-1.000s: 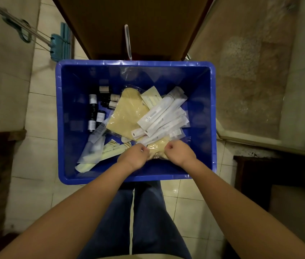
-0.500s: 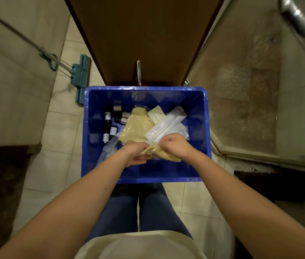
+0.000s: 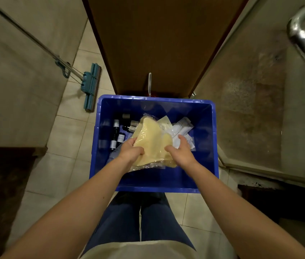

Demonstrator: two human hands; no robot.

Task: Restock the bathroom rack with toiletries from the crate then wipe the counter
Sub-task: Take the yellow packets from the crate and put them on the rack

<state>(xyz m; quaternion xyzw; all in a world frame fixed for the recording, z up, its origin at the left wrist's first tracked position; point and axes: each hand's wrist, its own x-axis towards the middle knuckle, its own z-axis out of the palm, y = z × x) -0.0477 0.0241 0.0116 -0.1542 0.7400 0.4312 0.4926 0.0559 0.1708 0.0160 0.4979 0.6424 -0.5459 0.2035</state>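
Observation:
A blue plastic crate (image 3: 206, 165) stands on the tiled floor in front of my legs. Over it I hold a clear plastic pack of yellow items (image 3: 152, 142), lifted above the other contents. My left hand (image 3: 131, 152) grips the pack's left edge. My right hand (image 3: 181, 153) grips its right side, fingers curled over it. Several small dark bottles (image 3: 118, 135) with white labels lie in the crate's left part. White sachets and flat packets (image 3: 182, 129) lie at the right, partly hidden by the pack.
A teal flat mop (image 3: 90, 86) leans against the tiled wall at the left. A brown door (image 3: 157, 43) stands straight ahead behind the crate. A glass shower panel with a chrome handle (image 3: 304, 40) is at the right. A dark counter edge (image 3: 7, 148) is at the left.
Both hands have lifted the yellow pack up out of the crate's pile. The view has pulled back and up, so the crate looks smaller and farther.

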